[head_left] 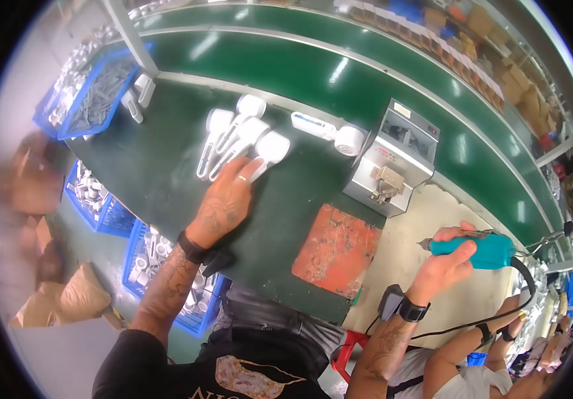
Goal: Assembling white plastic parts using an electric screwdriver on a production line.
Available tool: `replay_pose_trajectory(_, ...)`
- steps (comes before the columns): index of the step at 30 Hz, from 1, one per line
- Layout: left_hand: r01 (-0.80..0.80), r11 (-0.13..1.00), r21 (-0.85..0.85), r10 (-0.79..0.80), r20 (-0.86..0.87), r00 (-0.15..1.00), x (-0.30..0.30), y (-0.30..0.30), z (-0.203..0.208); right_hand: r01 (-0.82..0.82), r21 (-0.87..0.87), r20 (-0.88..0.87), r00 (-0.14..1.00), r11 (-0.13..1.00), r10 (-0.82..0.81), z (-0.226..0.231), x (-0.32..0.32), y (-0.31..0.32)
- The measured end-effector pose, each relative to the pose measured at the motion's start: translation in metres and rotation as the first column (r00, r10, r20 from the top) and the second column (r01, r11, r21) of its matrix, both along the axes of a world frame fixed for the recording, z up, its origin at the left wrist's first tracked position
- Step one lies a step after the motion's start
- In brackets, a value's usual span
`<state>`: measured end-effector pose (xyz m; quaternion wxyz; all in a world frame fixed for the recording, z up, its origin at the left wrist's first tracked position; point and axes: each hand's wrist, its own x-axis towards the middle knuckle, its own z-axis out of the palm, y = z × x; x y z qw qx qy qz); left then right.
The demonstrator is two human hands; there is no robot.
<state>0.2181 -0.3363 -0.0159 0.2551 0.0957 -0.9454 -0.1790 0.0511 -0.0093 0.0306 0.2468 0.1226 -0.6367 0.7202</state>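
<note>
Head view | green bench (pixel 166 166) beside conveyor (pixel 366 86) | left hand (pixel 226 199) flat on white parts (pixel 246 136) | right hand (pixel 449 263) clenches teal driver (pixel 482 251)

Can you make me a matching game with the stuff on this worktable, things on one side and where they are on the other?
Things:
1. teal power screwdriver
2. white handheld parts
3. orange pad
4. grey machine

Places:
A. under the left hand's fingertips
B. gripped in the right hand
C. beside the conveyor belt
D. flat at the table's near edge

Pairs: 1-B, 2-A, 3-D, 4-C
</note>
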Motion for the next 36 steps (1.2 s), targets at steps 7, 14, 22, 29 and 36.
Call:
replay_pose_trajectory(7, 0.161, 0.986, -0.035, -0.158, 0.086, 0.984, -0.033, 0.006, 0.015, -0.007, 0.087, -0.072, 0.997, 0.996, 0.013, -0.029, 0.001, 0.006)
replay_pose_trajectory(14, 0.227, 0.963, -0.147, -0.211, 0.121, 0.97, -0.067, -0.003, 0.01, 0.024, 0.018, -0.047, 0.999, 1.0, -0.023, -0.034, -0.002, 0.019)
replay_pose_trajectory(22, 0.261, 0.951, -0.164, -0.238, 0.149, 0.96, -0.083, -0.006, 0.016, 0.007, 0.078, -0.065, 0.998, 0.997, -0.002, -0.026, 0.003, 0.013)
replay_pose_trajectory(29, 0.217, 0.95, -0.224, -0.219, 0.019, 0.976, -0.096, -0.008, 0.004, -0.052, 0.091, -0.067, 0.996, 0.995, 0.058, -0.028, 0.005, 0.017)
replay_pose_trajectory(36, 0.175, 0.948, -0.265, -0.184, -0.01, 0.983, -0.107, -0.004, -0.001, -0.08, 0.076, -0.062, 0.995, 0.994, 0.085, -0.029, 0.008, 0.012)
